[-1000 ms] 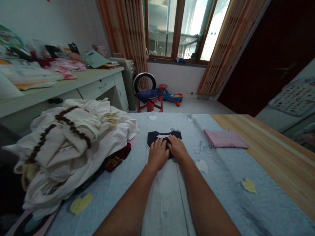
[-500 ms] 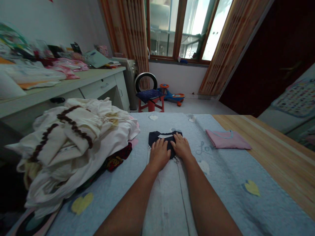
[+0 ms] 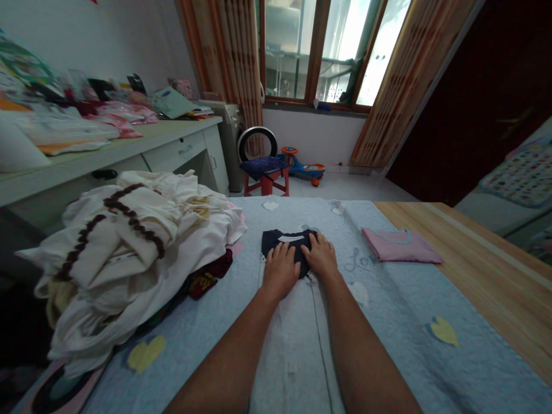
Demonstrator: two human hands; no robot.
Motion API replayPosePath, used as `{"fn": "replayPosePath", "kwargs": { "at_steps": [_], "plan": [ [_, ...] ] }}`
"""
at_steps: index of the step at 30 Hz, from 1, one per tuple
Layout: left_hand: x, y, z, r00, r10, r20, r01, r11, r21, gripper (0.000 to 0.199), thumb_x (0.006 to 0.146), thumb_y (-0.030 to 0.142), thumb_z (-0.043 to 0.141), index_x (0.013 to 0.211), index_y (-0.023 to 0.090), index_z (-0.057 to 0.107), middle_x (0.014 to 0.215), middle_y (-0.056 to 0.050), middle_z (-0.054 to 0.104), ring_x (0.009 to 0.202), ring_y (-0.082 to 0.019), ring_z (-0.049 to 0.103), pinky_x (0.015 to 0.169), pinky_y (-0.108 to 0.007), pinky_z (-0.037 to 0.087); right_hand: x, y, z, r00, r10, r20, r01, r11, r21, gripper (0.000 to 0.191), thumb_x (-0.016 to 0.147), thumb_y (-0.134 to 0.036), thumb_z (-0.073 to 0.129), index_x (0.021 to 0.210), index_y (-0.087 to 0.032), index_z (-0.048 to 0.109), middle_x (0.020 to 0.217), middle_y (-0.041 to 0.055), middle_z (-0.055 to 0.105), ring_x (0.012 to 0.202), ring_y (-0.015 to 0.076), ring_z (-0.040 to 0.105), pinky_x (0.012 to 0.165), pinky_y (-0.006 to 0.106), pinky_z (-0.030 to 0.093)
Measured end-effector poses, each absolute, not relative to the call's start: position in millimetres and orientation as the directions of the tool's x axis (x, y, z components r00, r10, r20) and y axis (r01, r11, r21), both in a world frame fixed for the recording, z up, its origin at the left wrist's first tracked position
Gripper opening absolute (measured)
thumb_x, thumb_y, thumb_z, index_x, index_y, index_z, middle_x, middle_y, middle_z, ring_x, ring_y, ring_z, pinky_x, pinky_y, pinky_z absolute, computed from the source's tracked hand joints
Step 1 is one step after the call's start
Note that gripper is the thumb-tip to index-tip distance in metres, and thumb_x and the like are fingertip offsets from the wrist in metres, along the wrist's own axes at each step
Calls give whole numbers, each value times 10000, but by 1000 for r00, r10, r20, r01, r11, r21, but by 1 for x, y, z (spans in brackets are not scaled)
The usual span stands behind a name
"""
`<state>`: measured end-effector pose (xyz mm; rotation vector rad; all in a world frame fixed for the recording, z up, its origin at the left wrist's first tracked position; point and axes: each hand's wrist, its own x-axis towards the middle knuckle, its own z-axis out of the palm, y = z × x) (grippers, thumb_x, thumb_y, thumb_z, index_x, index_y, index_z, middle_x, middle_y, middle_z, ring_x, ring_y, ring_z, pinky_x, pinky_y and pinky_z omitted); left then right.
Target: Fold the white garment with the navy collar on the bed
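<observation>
Head view of a bedroom: a pale blue heart-print quilt (image 3: 379,356) covers the bed, with a heaped pile of white brown-trimmed garments (image 3: 129,241) at left and a folded pink shirt (image 3: 401,244) at right. Mid-quilt, a small folded navy garment (image 3: 297,244) lies wider than deep, its pale collar (image 3: 287,237) toward the far side. The left hand (image 3: 280,270) and right hand (image 3: 319,257) lie open and flat, side by side, apparently pressing it smooth.
</observation>
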<state>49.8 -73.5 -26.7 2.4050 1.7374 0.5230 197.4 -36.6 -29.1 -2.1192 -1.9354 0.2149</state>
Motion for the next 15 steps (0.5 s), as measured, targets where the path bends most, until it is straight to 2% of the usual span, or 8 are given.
{"fn": "replayPosePath", "kwargs": {
  "at_steps": [4, 6, 10, 13, 15],
  "plan": [
    [50, -74, -27, 275, 940, 201, 896, -326, 300, 451, 933, 319, 533, 1368, 204, 509, 1506, -119, 464, 1414, -297, 374, 1167, -502, 282, 199, -36, -33, 115, 987, 109, 945, -75, -318, 634, 951, -453, 476, 1490, -129, 399, 1580, 186, 324, 1460, 313, 282, 1169, 475, 204],
    [50, -74, -26, 276, 940, 202, 896, -328, 299, 458, 935, 319, 527, 1373, 187, 508, 1507, -125, 464, 1412, -302, 374, 1167, -507, 281, 203, -34, -35, 117, 979, 167, 928, -48, -369, 575, 953, -385, 470, 1460, -118, 434, 1533, 179, 406, 1425, 284, 348, 1160, 433, 237],
    [50, -75, -24, 285, 937, 203, 897, -335, 288, 472, 938, 320, 521, 1381, 160, 502, 1507, -137, 461, 1414, -305, 369, 1162, -510, 292, 215, -27, -36, 103, 930, 353, 862, 93, -498, 400, 923, -179, 403, 1267, -138, 605, 1285, 128, 636, 1203, 212, 547, 1062, 339, 368],
    [50, -75, -23, 280, 939, 201, 904, -328, 273, 464, 944, 327, 512, 1380, 167, 507, 1511, -124, 461, 1414, -296, 371, 1163, -499, 296, 221, -24, -36, 113, 893, 437, 846, 144, -513, 341, 874, -118, 423, 1087, -158, 686, 1103, 108, 690, 1063, 214, 586, 984, 332, 419],
    [51, -75, -23, 276, 940, 201, 908, -323, 265, 463, 946, 330, 510, 1382, 171, 507, 1516, -117, 458, 1416, -290, 371, 1165, -492, 297, 222, -24, -37, 100, 904, 415, 855, 135, -500, 325, 858, -100, 441, 1039, -157, 704, 1047, 106, 691, 1022, 214, 591, 955, 324, 429]
  ]
}}
